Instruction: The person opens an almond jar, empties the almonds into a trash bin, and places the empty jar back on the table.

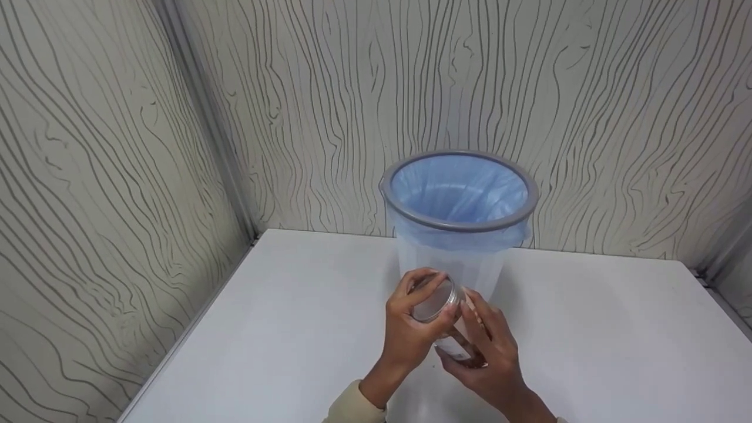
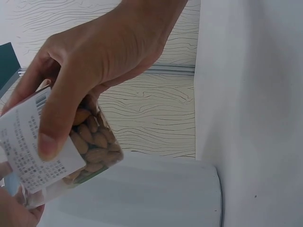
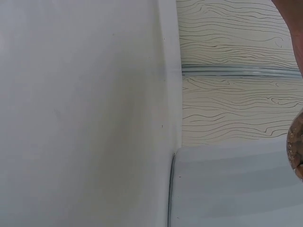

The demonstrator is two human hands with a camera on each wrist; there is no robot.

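Left hand (image 1: 411, 329) curls round the lid (image 1: 433, 301), right hand (image 1: 490, 358) wraps the almond jar (image 1: 455, 341), held tilted above the surface (image 1: 264, 341), bin (image 1: 459, 194) at 12 o'clock. Risk: lid frees w/ jar tilted, almonds spill.

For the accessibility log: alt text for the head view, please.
Two hands, left hand on the lid end and right hand on the body, hold a clear jar over a white table, before a bin lined with a blue bag.

Bright, even, soft light; faint shadows under the hands (image 1: 452, 341) on the worktop (image 1: 282, 329). Wrist views slightly soft close up.
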